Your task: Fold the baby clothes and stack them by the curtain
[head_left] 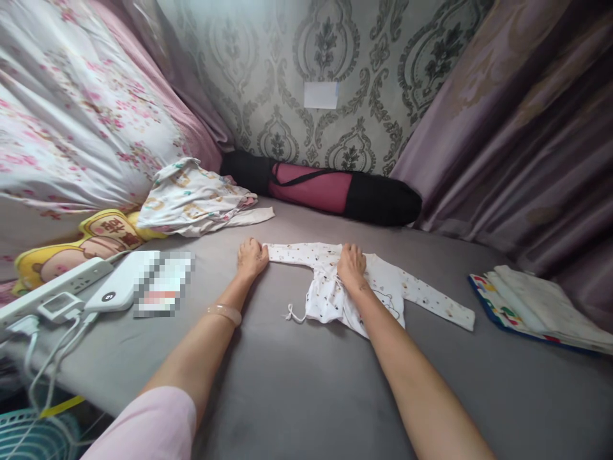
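A small white baby shirt [328, 294] with a scattered print lies spread on the grey bed sheet [278, 383]. Its left sleeve stretches straight out to my left hand [253, 257], whose fingers are closed on the cuff. My right hand [352, 263] is closed on the shirt near the shoulder and neckline, covering part of the chest. The other sleeve slants down to the right, untouched. A white tie string [294, 314] trails from the shirt's lower left edge. An outlined animal drawing shows partly beside my right wrist.
Left are a crumpled printed garment [191, 198], a yellow cushion [110, 227], a power strip [71, 284] with cables and a white power bank [124, 281]. A black and maroon bag [311, 188] lies along the wall. Folded cloths [536, 306] rest at right. Curtains hang both sides.
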### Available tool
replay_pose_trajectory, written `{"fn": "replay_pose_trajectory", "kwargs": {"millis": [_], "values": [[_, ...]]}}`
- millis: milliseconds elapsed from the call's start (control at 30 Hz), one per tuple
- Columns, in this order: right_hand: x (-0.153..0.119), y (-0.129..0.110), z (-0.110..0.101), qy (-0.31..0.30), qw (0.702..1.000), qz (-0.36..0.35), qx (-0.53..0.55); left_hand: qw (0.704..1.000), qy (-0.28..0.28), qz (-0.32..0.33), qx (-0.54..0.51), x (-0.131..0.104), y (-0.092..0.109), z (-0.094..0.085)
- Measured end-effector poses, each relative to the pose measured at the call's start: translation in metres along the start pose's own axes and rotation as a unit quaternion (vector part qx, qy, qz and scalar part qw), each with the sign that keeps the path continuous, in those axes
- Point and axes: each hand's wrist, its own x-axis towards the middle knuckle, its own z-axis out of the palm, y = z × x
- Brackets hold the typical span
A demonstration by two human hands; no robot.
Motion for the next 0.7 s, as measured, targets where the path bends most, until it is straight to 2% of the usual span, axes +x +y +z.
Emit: {"fn": "replay_pose_trajectory", "kwargs": {"millis": [133,233,300,367,433,500,600,700], "values": [[0.002,-0.01,-0.008,-0.001,0.997,-0.067,-0.022,0.999,0.031,0.011,-0.036,-0.003,0.001,-0.003],[0.0,-0.02,-0.007,-0.038,0.99,-0.135,0.003,0.992,0.056,0.098,-0.047,-0.007,0.002,-0.005],[-0.003,-0.026,-0.002,-0.076,0.981,-0.175,0.035,0.983,0.039,0.175,-0.043,-0.008,0.002,-0.006],[-0.006,-0.029,0.006,-0.118,0.976,-0.175,0.06,0.973,-0.014,0.229,-0.031,-0.009,0.003,-0.005],[-0.007,-0.027,0.013,-0.15,0.977,-0.14,0.065,0.969,-0.081,0.232,-0.013,-0.007,0.004,-0.004],[-0.007,-0.023,0.018,-0.164,0.978,-0.112,0.06,0.971,-0.133,0.199,0.009,-0.005,0.006,-0.002],[-0.006,-0.018,0.021,-0.164,0.98,-0.102,0.055,0.974,-0.156,0.161,0.028,-0.003,0.008,-0.001],[-0.006,-0.017,0.021,-0.16,0.98,-0.104,0.059,0.971,-0.169,0.163,0.039,0.0,0.006,-0.002]]}}
